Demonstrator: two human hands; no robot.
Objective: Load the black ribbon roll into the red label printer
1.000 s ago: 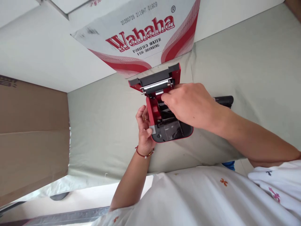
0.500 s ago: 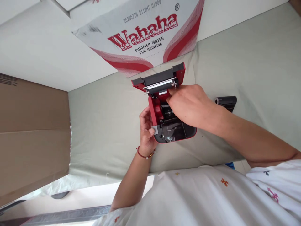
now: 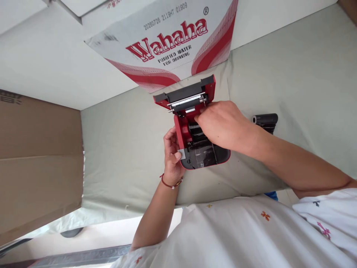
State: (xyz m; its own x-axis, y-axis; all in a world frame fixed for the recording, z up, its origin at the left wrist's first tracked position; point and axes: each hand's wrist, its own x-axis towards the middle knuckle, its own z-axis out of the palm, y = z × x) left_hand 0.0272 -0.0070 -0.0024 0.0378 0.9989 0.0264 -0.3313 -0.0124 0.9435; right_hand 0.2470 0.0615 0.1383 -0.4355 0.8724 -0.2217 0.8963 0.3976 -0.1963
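A small red and black label printer [image 3: 182, 134] has its lid [image 3: 184, 91] raised, with a roller and a pale metal strip on the lid's inner side. In its red compartment lies a roll of shiny black film [image 3: 196, 129]; a flat stretch of that film covers the printer's near end. My left hand [image 3: 173, 154] is closed round the left side, thumb on a grey tab [image 3: 182, 153] at the near corner. My right hand [image 3: 220, 124] reaches over the right side with fingers bent into the compartment by the roll's right end. Its fingertips are hidden.
Another black film roll [image 3: 264, 121] lies on the pale green cloth [image 3: 119, 156] to the right, partly behind my right forearm. A white and red water carton [image 3: 167, 44] stands just beyond the printer. A brown cardboard box [image 3: 41, 163] is at the left.
The view has shifted slightly, so everything sits a little further left. My right fingers have moved a little within the compartment; my left hand keeps its hold on the printer.
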